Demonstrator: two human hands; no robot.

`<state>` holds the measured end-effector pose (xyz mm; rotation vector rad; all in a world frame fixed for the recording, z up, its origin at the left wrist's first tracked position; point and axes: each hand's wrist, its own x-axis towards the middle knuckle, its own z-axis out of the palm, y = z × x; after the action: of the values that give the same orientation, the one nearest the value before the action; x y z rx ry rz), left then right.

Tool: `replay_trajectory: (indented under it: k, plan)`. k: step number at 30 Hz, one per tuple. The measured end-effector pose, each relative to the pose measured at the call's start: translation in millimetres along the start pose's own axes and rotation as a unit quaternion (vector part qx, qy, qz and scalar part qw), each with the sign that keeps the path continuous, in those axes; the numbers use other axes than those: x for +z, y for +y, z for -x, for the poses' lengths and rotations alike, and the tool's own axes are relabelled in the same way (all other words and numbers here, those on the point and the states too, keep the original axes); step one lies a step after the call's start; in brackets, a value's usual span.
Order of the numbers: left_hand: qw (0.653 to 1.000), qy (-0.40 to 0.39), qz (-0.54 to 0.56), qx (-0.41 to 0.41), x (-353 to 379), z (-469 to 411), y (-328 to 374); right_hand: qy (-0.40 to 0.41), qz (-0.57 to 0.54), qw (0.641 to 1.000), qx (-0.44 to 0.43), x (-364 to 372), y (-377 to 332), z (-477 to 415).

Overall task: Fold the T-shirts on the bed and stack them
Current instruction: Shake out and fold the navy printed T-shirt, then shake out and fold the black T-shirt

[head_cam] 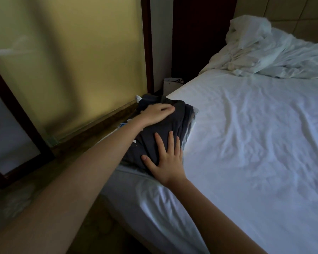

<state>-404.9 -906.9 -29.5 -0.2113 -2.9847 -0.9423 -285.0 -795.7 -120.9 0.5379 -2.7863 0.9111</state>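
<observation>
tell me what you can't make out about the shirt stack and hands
Head view only.
1. stack of T-shirts: count unclear; the right hand and left hand cover its top, and the lower layers are dim.
2. left hand: motion-blurred, single fingers indistinct.
3. white bag: lower part hidden behind the bed corner.

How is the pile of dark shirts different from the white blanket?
The pile of dark T-shirts is folded flat; the white blanket is crumpled in a heap. The left hand and right hand rest on the pile at the edge of the bed; nothing touches the blanket at the far end. Both lie on the bed.
</observation>
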Motion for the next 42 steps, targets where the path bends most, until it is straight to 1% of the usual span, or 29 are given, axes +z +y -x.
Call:
replay_trajectory:
  k: [1, 2, 3, 4, 5, 6, 7, 9, 11, 14, 15, 17, 19, 23, 25, 28, 31, 33, 36, 38, 42]
  plan:
    - [0.998, 0.064, 0.000, 0.024, -9.0, 13.3, -2.2, -0.001, -0.003, 1.000, 0.001, -0.3, 1.2, -0.2]
    - [0.991, 0.119, -0.044, 0.036, -14.2, 29.5, -8.1, -0.002, -0.007, 1.000, 0.002, 0.1, 2.8, -0.8]
    - [0.982, 0.148, -0.113, 0.030, -12.9, 48.8, -18.5, -0.003, -0.011, 1.000, 0.001, -0.2, 3.9, -1.3]
    - [0.972, 0.153, -0.180, 0.006, -5.5, 70.5, -32.2, -0.006, -0.014, 1.000, -0.003, -0.4, 4.8, -2.4]
    - [0.964, 0.139, -0.225, -0.032, 5.6, 91.9, -43.6, -0.010, -0.013, 1.000, -0.012, -0.7, 5.1, -2.5]
    - [0.961, 0.132, -0.233, -0.061, 17.7, 106.2, -53.9, -0.014, -0.004, 1.000, -0.024, -0.5, 5.7, -2.1]
    - [0.964, 0.134, -0.218, -0.075, 26.0, 115.7, -58.0, -0.016, 0.003, 0.999, -0.036, 0.0, 6.3, -1.3]
    - [0.966, 0.138, -0.208, -0.068, 26.4, 115.2, -55.8, -0.013, -0.010, 0.999, -0.036, -2.3, 5.9, -0.2]
    - [0.966, 0.120, -0.216, -0.070, 18.4, 113.3, -46.9, -0.034, -0.011, 0.999, -0.025, -10.0, 5.9, 2.0]
    - [0.959, 0.090, -0.254, -0.088, 13.8, 117.2, -38.3, -0.094, 0.041, 0.995, -0.021, -31.3, 4.8, 5.0]
    - [0.961, 0.075, -0.251, -0.094, 10.3, 119.3, -33.6, -0.107, 0.049, 0.993, -0.019, -41.2, 4.2, 7.3]
    - [0.966, 0.058, -0.234, -0.091, 6.4, 124.8, -18.7, -0.107, 0.061, 0.992, -0.026, -59.6, 5.6, 15.5]
    - [0.969, 0.063, -0.233, -0.057, 11.7, 132.8, 2.4, -0.079, 0.081, 0.993, -0.043, -77.2, 10.7, 28.6]
    - [0.974, 0.098, -0.198, 0.056, 35.8, 149.2, 41.1, -0.003, 0.093, 0.994, -0.061, -111.0, 32.9, 57.7]
    - [0.976, 0.115, -0.150, 0.110, 48.2, 153.7, 60.6, 0.036, 0.106, 0.991, -0.075, -129.6, 48.3, 71.5]
    - [0.978, 0.118, -0.050, 0.162, 75.7, 159.5, 100.9, 0.076, 0.119, 0.987, -0.074, -163.9, 79.8, 101.1]
    - [0.974, 0.093, -0.008, 0.207, 112.3, 161.5, 143.8, 0.091, 0.145, 0.984, -0.058, -201.5, 116.7, 139.8]
    - [0.971, 0.061, 0.006, 0.230, 139.2, 161.6, 171.3, 0.099, 0.167, 0.980, -0.037, -224.6, 139.7, 166.8]
    - [0.965, 0.013, 0.014, 0.261, 182.2, 161.5, 216.3, 0.117, 0.168, 0.979, 0.024, -256.0, 171.2, 205.9]
    - [0.959, -0.013, 0.030, 0.280, 209.6, 162.4, 249.5, 0.137, 0.171, 0.974, 0.049, -273.7, 192.1, 231.7]
    - [0.949, -0.068, 0.050, 0.303, 264.9, 170.3, 313.0, 0.192, 0.185, 0.956, 0.119, -309.1, 235.5, 284.8]
